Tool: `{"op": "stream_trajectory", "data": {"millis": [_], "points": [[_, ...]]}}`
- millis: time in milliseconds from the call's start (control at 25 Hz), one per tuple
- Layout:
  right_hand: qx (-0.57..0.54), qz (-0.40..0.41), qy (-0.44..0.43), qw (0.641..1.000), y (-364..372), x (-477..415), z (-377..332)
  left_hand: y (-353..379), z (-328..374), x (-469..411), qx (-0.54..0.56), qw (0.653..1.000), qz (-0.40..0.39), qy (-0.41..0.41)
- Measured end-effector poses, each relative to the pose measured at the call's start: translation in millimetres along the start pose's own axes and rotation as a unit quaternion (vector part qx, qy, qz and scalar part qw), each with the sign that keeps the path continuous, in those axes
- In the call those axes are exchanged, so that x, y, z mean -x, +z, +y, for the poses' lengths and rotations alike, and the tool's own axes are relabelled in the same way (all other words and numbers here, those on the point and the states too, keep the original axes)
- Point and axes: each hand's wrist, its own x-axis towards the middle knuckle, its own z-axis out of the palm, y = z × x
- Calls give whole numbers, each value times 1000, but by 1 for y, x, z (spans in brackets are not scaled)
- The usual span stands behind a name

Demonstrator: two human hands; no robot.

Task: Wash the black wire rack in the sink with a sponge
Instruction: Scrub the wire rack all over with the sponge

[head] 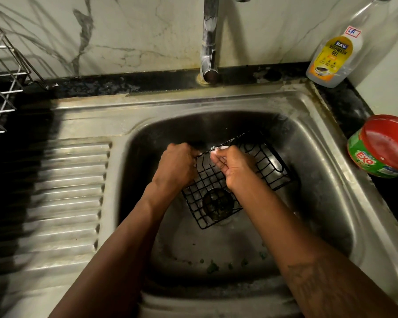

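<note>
A black wire rack point(257, 166) lies tilted in the steel sink point(319, 161), over the drain point(217, 204). My left hand point(177, 166) grips the rack's upper left edge with curled fingers. My right hand point(233, 167) is over the rack's top rim, fingers curled, pinching something small with white foam on the fingertips; the sponge itself is mostly hidden in that hand. Foam shows on the rim between the two hands.
The tap point(209, 40) stands over the sink's back edge. A dishwash gel bottle point(335, 53) and a red-lidded Exo tub point(383, 148) sit on the right counter. A metal dish rack point(3, 83) stands at left, beside the ribbed drainboard point(67, 191). Green specks lie on the sink floor.
</note>
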Motion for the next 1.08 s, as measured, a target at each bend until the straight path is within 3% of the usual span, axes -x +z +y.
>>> {"op": "stream_trajectory", "data": {"millis": [160,280,360,520,640,800,920,1080], "points": [[113,88,9,990,-8,-13,17,0,3,1,-27,1000,-14,-7],[121,144,-2,982,-16,-23,20,1,4,2,-81,995,-49,31],[83,120,-1,989,-15,-22,16,1,3,2,-118,989,-55,71],[15,15,-53,998,0,-2,5,3,0,-1,-81,992,-51,84],[-8,46,-91,995,0,-8,2,3,0,0,-82,991,-64,82],[82,144,-34,985,-15,-27,17,4,3,3,-71,991,-81,83],[34,114,-46,992,-6,-22,16,3,0,3,-69,990,-78,92],[17,38,-165,985,7,-10,1,2,1,1,-79,991,-90,61]]}}
